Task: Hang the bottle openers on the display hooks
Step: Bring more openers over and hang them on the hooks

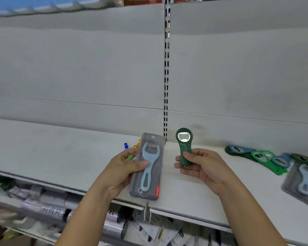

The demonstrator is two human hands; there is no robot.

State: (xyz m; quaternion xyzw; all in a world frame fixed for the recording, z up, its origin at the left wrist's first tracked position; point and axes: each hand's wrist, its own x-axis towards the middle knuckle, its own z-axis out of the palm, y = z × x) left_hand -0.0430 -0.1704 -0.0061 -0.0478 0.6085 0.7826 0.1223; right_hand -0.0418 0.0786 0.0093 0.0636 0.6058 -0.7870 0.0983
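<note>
My left hand (124,168) grips a clear blister pack (148,185) with a light blue bottle opener inside, held upright above the grey shelf (60,153). My right hand (201,166) pinches the handle of a dark green bottle opener (183,141), its round metal-lined head pointing up. The two openers are side by side, apart. No display hooks are visible on the back panel.
A pile of green and blue openers (267,158) and another blister pack (304,183) lie on the shelf at the right. Small blue, orange and green items (132,148) sit behind my left hand. A slotted upright (166,77) divides the back panel. Packaged goods fill the lower shelf.
</note>
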